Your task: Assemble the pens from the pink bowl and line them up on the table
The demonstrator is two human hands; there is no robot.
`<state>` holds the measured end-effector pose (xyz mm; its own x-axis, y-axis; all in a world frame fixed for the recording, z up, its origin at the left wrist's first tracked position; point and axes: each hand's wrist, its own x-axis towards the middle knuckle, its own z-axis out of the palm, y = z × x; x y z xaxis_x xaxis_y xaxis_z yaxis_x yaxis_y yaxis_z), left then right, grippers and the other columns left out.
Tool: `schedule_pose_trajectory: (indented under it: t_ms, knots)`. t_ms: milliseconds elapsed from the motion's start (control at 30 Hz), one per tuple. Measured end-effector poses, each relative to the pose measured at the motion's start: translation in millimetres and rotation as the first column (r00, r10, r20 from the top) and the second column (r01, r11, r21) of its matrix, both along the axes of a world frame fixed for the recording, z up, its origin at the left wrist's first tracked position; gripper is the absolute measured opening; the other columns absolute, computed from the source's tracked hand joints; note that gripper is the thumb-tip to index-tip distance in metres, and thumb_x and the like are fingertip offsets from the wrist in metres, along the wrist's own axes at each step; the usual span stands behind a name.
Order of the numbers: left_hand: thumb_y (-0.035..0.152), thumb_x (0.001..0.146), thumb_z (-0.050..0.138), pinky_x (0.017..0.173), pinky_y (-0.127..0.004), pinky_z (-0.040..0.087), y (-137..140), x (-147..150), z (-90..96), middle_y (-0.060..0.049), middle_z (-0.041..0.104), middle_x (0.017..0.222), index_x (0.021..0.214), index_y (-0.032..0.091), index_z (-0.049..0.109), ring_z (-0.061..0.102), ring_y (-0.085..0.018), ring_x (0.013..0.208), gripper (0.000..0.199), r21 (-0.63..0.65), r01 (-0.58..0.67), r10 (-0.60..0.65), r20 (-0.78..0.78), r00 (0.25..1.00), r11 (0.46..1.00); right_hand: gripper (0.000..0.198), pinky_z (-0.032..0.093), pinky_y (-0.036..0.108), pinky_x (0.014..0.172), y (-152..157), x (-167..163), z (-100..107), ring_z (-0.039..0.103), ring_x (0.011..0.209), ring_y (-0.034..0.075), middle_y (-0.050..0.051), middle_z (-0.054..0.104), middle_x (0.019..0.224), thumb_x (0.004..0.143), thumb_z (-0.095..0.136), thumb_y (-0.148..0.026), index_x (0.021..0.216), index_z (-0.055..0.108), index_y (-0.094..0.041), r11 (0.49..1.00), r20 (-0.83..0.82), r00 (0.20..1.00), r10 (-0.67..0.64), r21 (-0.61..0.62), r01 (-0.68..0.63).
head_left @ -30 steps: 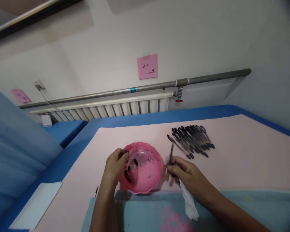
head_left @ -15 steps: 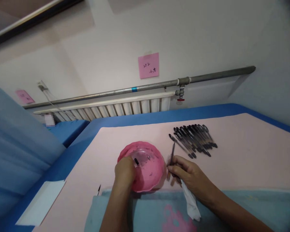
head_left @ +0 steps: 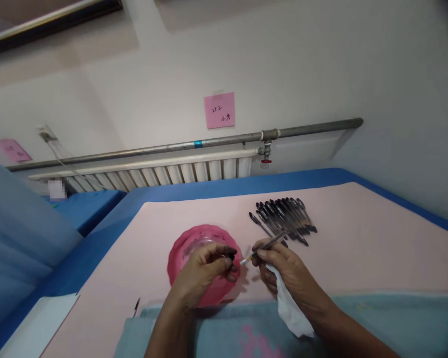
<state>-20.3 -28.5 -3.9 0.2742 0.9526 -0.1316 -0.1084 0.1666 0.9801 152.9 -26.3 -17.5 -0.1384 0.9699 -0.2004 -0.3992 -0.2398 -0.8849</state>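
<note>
My right hand [head_left: 283, 266] grips a clear pen [head_left: 267, 246], its lower end pointing left toward the bowl. A white tissue [head_left: 289, 306] hangs from the same hand, tucked under the fingers. My left hand [head_left: 209, 268] is above the pink bowl [head_left: 172, 266], fingertips pinched on a small black pen part [head_left: 231, 256], perhaps a grip or cap; the fingers partly hide it. Dark smudges mark the fingertips and the bowl's inside. The pen's end and the black part are close together but apart. Several black-capped pens [head_left: 283, 214] lie in a row behind my right hand.
A pink sheet [head_left: 358, 238] covers the blue table [head_left: 227, 184]. A teal cloth [head_left: 224, 328] lies along the near edge, a thin dark pen piece [head_left: 136, 306] beside it. White paper [head_left: 41, 323] lies at left. Behind stand a radiator [head_left: 164, 174] and pipe [head_left: 313, 128].
My left hand has come up out of the bowl with the small black part and moved right. My right hand has tilted the pen from upright to slanting, its lower end toward the left hand.
</note>
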Motion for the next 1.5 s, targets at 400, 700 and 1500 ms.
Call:
schedule_pose_trajectory:
  t_ms: [400, 700, 1500]
  knots:
    - [0.021, 0.071, 0.065, 0.062, -0.027, 0.046, -2, 2, -3.2, -0.002, 0.063, 0.068, 0.087, 0.014, 0.059, 0.06, -0.012, 0.057, 0.019, -0.006, 0.069, -0.068, 0.09, 0.994, 0.998, 0.014, 0.02, 0.017, 0.037, -4, -1, 4, 0.035, 0.037, 0.003, -0.004, 0.058, 0.058, 0.066, 0.065, -0.025, 0.076, 0.057, -0.019, 0.999, -0.044, 0.998, -0.042, 0.013, 0.043]
    - [0.023, 0.066, 0.069, 0.058, -0.027, 0.047, -3, 4, 1.6, -0.002, 0.061, 0.07, 0.082, 0.013, 0.058, 0.06, -0.013, 0.056, 0.022, -0.043, 0.077, -0.073, 0.084, 0.994, 0.996, 0.011, 0.022, 0.019, 0.037, -4, 1, 4, 0.036, 0.039, 0.005, -0.004, 0.057, 0.059, 0.068, 0.062, -0.025, 0.076, 0.058, -0.019, 0.995, 0.065, 0.997, -0.03, 0.094, 0.023]
    - [0.014, 0.059, 0.073, 0.06, -0.02, 0.043, -2, 10, -2.3, 0.002, 0.06, 0.065, 0.077, 0.015, 0.058, 0.056, -0.008, 0.062, 0.023, 0.006, -0.084, 0.084, 0.077, 0.994, 0.996, 0.019, 0.027, 0.021, 0.039, -3, -6, -3, 0.038, 0.04, 0.006, -0.005, 0.052, 0.054, 0.068, 0.067, -0.035, 0.066, 0.057, -0.018, 0.99, 0.155, 0.983, -0.102, 0.115, 0.085]
